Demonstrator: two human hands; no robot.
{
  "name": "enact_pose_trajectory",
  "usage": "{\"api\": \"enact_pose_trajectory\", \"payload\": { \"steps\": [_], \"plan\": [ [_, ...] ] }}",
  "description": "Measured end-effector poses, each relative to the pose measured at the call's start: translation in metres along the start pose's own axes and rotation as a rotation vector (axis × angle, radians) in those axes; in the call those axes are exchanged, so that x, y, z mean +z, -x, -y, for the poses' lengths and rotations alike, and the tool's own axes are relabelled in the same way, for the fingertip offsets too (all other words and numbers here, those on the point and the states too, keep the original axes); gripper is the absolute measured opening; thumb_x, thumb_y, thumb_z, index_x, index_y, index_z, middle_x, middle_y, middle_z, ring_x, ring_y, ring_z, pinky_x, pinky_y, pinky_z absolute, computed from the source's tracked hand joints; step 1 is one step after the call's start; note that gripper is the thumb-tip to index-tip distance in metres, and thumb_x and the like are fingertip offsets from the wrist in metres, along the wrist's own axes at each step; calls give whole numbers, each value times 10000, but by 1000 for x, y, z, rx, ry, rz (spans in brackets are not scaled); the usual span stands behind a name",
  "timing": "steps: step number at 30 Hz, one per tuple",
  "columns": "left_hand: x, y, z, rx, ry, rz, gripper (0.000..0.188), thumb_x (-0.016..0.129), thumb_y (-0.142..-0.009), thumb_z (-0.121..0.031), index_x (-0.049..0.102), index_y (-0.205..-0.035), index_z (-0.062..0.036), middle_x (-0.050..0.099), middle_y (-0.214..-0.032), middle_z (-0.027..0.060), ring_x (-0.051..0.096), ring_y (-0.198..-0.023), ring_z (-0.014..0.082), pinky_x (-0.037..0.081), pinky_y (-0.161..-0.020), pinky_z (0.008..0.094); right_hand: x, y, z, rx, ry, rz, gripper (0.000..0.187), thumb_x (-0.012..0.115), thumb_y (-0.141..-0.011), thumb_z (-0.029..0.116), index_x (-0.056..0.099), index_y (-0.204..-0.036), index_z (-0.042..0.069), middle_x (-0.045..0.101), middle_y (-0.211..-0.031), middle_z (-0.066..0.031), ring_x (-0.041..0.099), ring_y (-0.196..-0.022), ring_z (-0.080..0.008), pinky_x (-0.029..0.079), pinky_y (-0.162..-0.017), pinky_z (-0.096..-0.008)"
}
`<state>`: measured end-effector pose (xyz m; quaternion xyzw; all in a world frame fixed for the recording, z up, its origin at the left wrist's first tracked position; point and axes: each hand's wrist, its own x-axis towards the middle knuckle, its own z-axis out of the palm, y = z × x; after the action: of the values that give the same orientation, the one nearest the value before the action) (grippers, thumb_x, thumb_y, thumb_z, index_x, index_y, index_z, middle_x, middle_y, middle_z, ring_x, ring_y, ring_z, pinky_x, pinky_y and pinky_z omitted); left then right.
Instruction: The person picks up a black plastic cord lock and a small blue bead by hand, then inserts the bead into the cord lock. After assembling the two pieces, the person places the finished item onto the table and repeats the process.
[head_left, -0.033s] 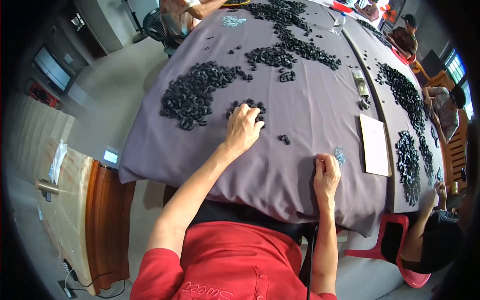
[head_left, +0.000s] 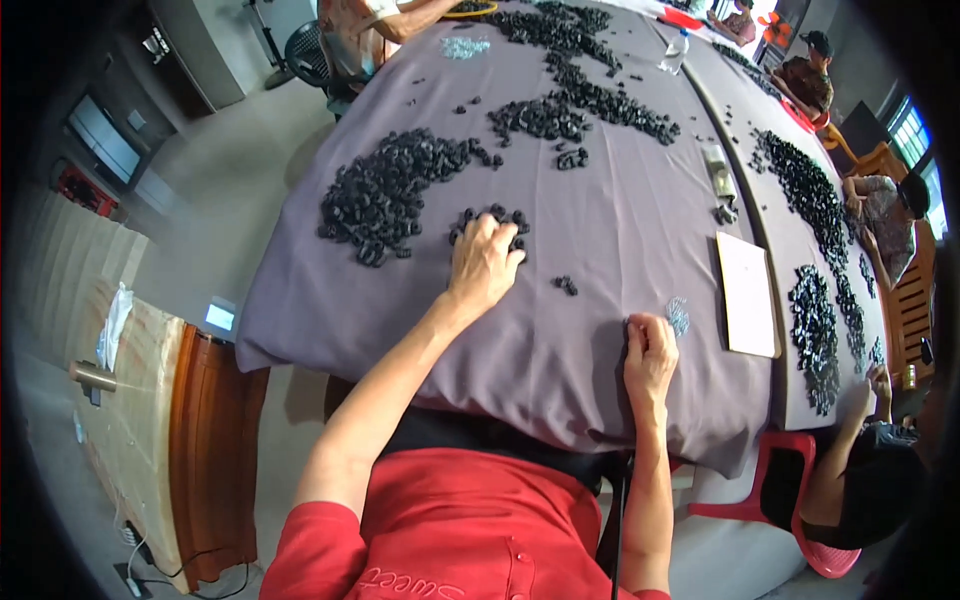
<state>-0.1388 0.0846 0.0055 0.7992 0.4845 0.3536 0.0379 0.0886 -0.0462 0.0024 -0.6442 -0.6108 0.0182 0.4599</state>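
Observation:
My left hand (head_left: pixel 484 270) reaches onto a small cluster of black ring-like pieces (head_left: pixel 508 217), palm down. Its thumb stands apart from the bent fingers, and some fingertips are hidden among the pieces. To the right, my right hand (head_left: pixel 650 362) rests low over the cloth with thumb and fingers pressed together; whatever they pinch cannot be made out. Beside its knuckles lies a little pile of light blue-grey small bits (head_left: pixel 678 314). Between the two hands sit a few joined black pieces (head_left: pixel 566 286). A large heap of similar black pieces (head_left: pixel 375 195) spreads beyond my left hand.
A grey cloth (head_left: pixel 560 360) covers the table. On the right lie a pale flat board (head_left: pixel 747 295) and a clear packet (head_left: pixel 719 172). Farther off stands a plastic bottle (head_left: pixel 675 52). More black heaps (head_left: pixel 812 335) fill the adjoining table, where other people sit. A red stool (head_left: pixel 775 480) stands lower right.

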Motion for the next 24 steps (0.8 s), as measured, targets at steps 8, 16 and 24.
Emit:
{"api": "enact_pose_trajectory", "payload": {
  "steps": [8, 16, 24],
  "plan": [
    [6, 14, 5, 28, 36, -3, 93, 649, -757, -100, 604, -836, -75, 543, -804, 83, 550, -793, 277, 447, -707, 404, 0, 3, -6, 17, -11, -5, 65, 586, -785, -1, 583, -846, 24, 579, -797, -113, 557, -764, -291, 442, -706, -363],
    [4, 16, 10, -44, 61, -52, 91, 631, -744, -52, 618, -831, -75, 563, -802, 74, 559, -766, 268, 464, -691, 384, 1, -3, -10, -9, -28, -23, 64, 580, -786, -5, 587, -843, 24, 585, -796, -113, 556, -760, -285, 439, -706, -356],
    [10, -4, 4, 104, -15, -21, 68, 640, -775, -152, 651, -828, -112, 569, -847, 33, 514, -852, 242, 411, -761, 392, 1, 3, -5, -4, -16, 9, 78, 580, -780, -16, 588, -846, 25, 589, -799, -103, 562, -776, -273, 444, -715, -351]
  ]
}}
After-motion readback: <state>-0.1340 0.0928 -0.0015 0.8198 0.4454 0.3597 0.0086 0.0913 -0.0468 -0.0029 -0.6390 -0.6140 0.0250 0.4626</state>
